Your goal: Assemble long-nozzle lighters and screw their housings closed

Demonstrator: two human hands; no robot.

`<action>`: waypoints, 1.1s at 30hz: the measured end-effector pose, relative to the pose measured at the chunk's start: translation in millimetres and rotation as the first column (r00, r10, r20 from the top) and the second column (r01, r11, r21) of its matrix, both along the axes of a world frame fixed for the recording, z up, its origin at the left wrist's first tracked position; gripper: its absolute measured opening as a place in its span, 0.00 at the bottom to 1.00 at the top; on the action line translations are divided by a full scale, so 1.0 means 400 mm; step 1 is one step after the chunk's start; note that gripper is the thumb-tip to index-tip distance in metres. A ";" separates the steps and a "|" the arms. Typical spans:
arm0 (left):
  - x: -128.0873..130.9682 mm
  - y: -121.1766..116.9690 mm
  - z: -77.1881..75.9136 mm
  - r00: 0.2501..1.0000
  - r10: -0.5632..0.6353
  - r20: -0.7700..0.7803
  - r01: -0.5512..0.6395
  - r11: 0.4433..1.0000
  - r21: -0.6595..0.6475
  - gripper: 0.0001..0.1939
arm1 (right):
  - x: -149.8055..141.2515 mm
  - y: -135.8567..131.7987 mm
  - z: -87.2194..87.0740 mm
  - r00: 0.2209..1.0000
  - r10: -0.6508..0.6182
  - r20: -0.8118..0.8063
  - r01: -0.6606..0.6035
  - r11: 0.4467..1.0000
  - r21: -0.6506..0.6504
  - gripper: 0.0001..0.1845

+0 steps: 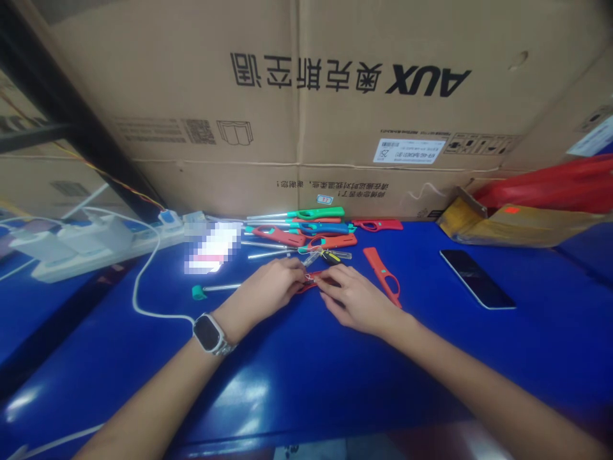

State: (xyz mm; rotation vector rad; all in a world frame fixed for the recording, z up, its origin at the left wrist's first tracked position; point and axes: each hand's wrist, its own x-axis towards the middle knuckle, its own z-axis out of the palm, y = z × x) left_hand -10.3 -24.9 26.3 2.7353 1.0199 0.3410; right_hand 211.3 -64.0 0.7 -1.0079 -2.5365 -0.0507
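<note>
A big cardboard box [297,121] rises at the far edge of your blue tabletop [287,383]! Your left hand [272,284] pinches the red casing [309,287]; your right hand [357,297] curls in at it, exact grip hidden. Black phone [474,278] toward the right edge. That little casing sits mid-tabletop, nearer the far edge.

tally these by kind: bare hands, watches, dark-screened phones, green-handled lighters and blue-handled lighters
Bare hands: 2 (left hand, right hand)
Watches: 1, the watch on the left wrist
Dark-screened phones: 1, the black phone
Green-handled lighters: 1, the green lighter
Blue-handled lighters: 1, the blue lighter
Total: 6
</note>
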 end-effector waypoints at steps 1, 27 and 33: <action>-0.001 0.002 -0.001 1.000 0.004 0.013 -0.003 1.000 -0.017 0.10 | -0.001 0.000 0.000 1.000 -0.002 -0.006 0.002 1.000 -0.004 0.16; 0.043 -0.079 0.019 0.971 0.081 -0.226 -0.036 0.980 0.196 0.18 | -0.002 0.003 0.027 0.965 -0.117 -0.234 0.080 0.984 -0.159 0.13; 0.039 -0.075 0.020 0.976 0.084 -0.203 -0.055 0.988 0.142 0.17 | -0.031 0.110 0.080 0.985 -0.128 0.116 0.129 0.992 -0.002 0.17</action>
